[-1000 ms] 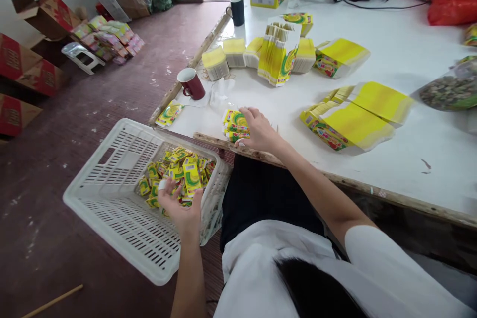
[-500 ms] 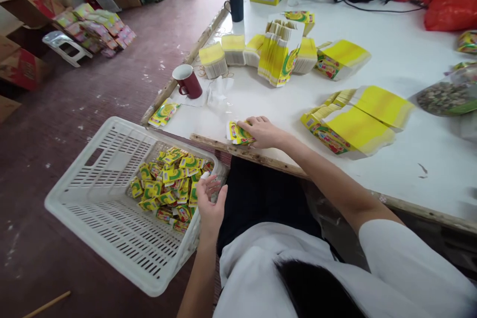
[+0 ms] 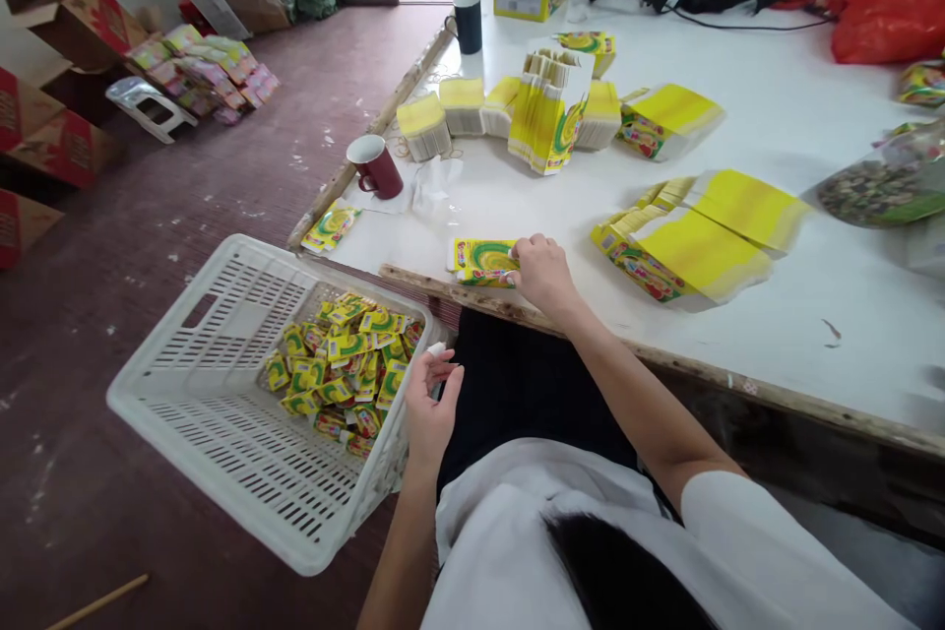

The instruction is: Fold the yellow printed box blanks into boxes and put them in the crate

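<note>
At the near edge of the table, my right hand [image 3: 544, 274] has its thumb and fingers closed at the right end of a small yellow-and-green printed packet [image 3: 481, 261], which lies flat on the white top. Something white covers a fingertip or two. My left hand [image 3: 434, 406] hovers by the right rim of a white plastic basket [image 3: 221, 453], fingers apart and slightly curled, with nothing visible in it. White wrapping also shows on one of its fingertips. Several small yellow packets [image 3: 344, 359] lie heaped in the basket's far end.
Stacks of flat yellow cartons [image 3: 709, 226] lie on the table, with another bundle [image 3: 550, 113] standing farther back. A maroon mug [image 3: 380, 169], another yellow packet [image 3: 330, 226] and a dark mug [image 3: 468, 25] sit along the left edge. A wooden strip [image 3: 472, 300] borders the table.
My right hand has moved a little to the right, from on top of the packet to its right end, uncovering more of its printed face. My left hand stays beside the basket.
</note>
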Action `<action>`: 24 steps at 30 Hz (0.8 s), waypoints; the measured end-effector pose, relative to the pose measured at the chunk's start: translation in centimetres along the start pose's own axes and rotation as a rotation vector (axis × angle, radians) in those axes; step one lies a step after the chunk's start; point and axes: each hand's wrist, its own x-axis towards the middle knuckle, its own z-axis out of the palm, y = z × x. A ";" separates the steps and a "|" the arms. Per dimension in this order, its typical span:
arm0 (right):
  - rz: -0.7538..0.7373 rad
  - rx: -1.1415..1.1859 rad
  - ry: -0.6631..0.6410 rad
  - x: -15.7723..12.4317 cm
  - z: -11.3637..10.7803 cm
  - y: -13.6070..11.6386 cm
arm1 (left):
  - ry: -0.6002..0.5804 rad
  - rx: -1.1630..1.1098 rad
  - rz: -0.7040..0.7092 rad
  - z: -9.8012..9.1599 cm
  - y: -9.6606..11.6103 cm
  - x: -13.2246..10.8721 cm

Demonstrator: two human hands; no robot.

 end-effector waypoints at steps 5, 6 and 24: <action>-0.004 0.016 0.029 0.3 -0.2 -0.1 | -0.032 -0.024 -0.002 0.7 0.5 -0.4; -0.004 0.037 0.019 0.3 -0.3 -0.2 | -0.039 -0.033 -0.006 0.9 0.6 -0.5; -0.251 0.830 -0.058 -3.1 -1.7 -1.8 | 0.035 -0.611 -0.061 4.1 1.7 2.5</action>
